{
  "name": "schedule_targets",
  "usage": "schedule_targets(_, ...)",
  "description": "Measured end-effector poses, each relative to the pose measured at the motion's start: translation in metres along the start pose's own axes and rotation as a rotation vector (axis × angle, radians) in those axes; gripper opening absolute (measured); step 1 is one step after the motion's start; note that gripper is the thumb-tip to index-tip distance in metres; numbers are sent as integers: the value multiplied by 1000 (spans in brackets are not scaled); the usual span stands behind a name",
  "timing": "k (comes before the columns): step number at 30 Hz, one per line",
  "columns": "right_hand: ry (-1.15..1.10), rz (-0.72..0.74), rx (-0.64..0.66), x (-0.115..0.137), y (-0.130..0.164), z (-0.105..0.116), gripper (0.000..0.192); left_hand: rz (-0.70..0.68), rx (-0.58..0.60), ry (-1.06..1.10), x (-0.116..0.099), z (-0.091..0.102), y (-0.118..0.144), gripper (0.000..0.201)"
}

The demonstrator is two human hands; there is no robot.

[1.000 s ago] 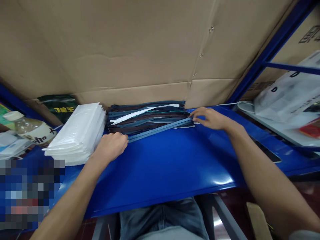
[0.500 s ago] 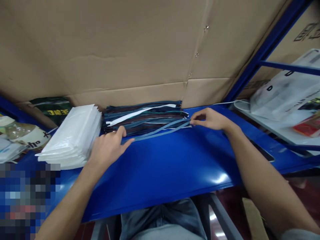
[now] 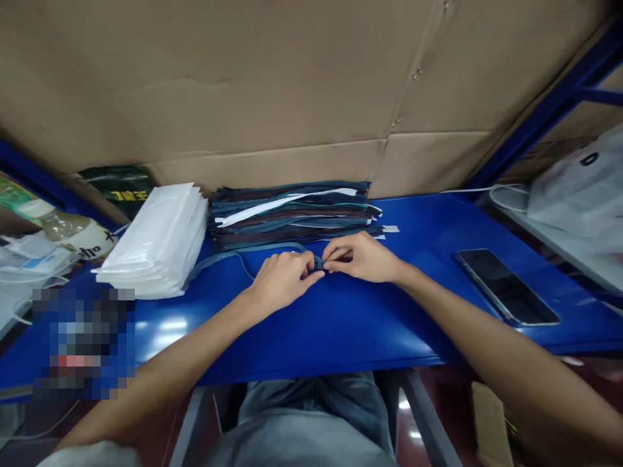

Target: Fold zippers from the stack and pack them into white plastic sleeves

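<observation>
A long blue zipper (image 3: pixel 272 247) trails leftward over the table, one strip of it curling toward the white stack. Its end is pinched between the fingertips of both my hands, which almost touch. My left hand (image 3: pixel 282 275) is closed on it from the left, with a ring showing on one finger. From the other side, thumb and forefinger of my right hand (image 3: pixel 363 257) grip the same end. Just behind the hands lies a pile of zippers (image 3: pixel 296 214), mostly dark blue and brown, with a white one across the top. The pinched part is largely covered by fingers.
A stack of white padded packets (image 3: pixel 150 240) stands left of the pile, near a bottle (image 3: pixel 78 233) and a dark green bag (image 3: pixel 117 188). At right a phone (image 3: pixel 506 285) lies on the blue table (image 3: pixel 331 337). Cardboard (image 3: pixel 243 78) walls the back.
My hands have come together: the left moved right, the right moved left to meet it. The zipper, earlier stretched between them, now hangs slack to the left. The view has shifted, uncovering the phone.
</observation>
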State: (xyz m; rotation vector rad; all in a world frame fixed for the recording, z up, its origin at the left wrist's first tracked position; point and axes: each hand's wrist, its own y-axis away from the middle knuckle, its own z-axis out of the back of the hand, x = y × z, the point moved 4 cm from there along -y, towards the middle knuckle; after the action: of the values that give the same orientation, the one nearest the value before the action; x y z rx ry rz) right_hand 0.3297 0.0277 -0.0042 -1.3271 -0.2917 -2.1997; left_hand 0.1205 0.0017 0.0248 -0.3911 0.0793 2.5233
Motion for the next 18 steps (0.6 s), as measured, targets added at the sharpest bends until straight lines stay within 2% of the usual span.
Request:
schedule_targets(6, -65, 25, -17, -2, -1, -3, 17, -11, 25, -213, -5, -6, -4, 25)
schedule_targets(13, -30, 7, -28, 4, -3, -6, 16, 16, -39, -90, 1, -4, 1, 21)
schedule_targets(16, -12, -46, -28, 7, -1, 7, 19, 76, -57, -68, 6, 5, 3, 18)
schedule_targets(18, -7, -115, -42, 6, 4, 25, 24, 158, -66, -65, 14, 15, 7, 15)
